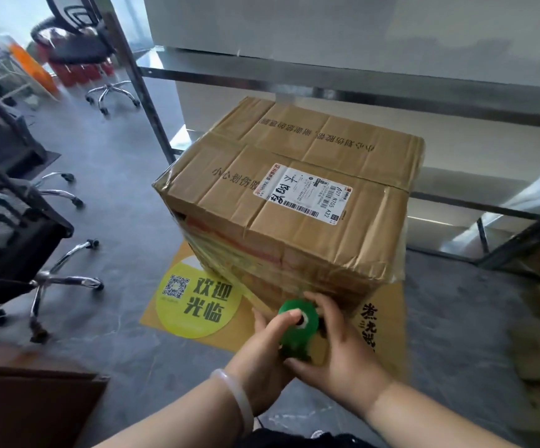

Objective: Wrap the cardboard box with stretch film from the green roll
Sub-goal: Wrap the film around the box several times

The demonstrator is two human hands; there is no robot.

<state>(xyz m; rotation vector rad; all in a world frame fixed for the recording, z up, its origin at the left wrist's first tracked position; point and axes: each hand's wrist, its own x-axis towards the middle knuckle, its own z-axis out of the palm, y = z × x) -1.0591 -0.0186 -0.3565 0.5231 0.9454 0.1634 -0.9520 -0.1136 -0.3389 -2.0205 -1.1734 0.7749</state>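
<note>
green roll [297, 334] axis upright | left hand [267, 349], right hand [346, 350] fingers curled round it

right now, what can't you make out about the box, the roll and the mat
- cardboard box, head view: its far and right sides face away, so how far the film reaches is unknown.
- green roll, head view: left hand and right hand cover most of it.
- shipping label, head view: print too small to read.
- floor mat, head view: partly under the box.
</note>
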